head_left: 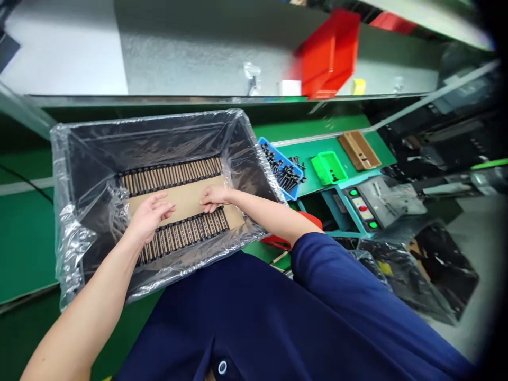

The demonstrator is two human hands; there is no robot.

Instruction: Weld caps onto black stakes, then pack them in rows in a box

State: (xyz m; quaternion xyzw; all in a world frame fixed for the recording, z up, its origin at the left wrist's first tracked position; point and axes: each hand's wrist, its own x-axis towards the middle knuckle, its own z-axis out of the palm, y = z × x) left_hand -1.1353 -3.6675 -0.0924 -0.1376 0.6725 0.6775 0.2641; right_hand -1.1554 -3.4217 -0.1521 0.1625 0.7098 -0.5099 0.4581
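A dark box [79, 159] lined with clear plastic film sits in front of me on the green bench. Inside lies a brown cardboard sheet [186, 198] with two rows of black rod-like parts [170, 174], one along its far side and one along its near side. My left hand [148, 216] rests on the cardboard's left part, fingers stretched and slightly curled, holding nothing. My right hand [213, 198] presses fingers down on the near row of parts [190, 230], fingers bent together at the tips.
A blue tray [278, 159] of black parts stands right of the box. Further right are a small green tray [328, 168], a brown cardboard piece [359, 150], a teal control panel [363, 209] with buttons and a red bin [329, 53] on the shelf.
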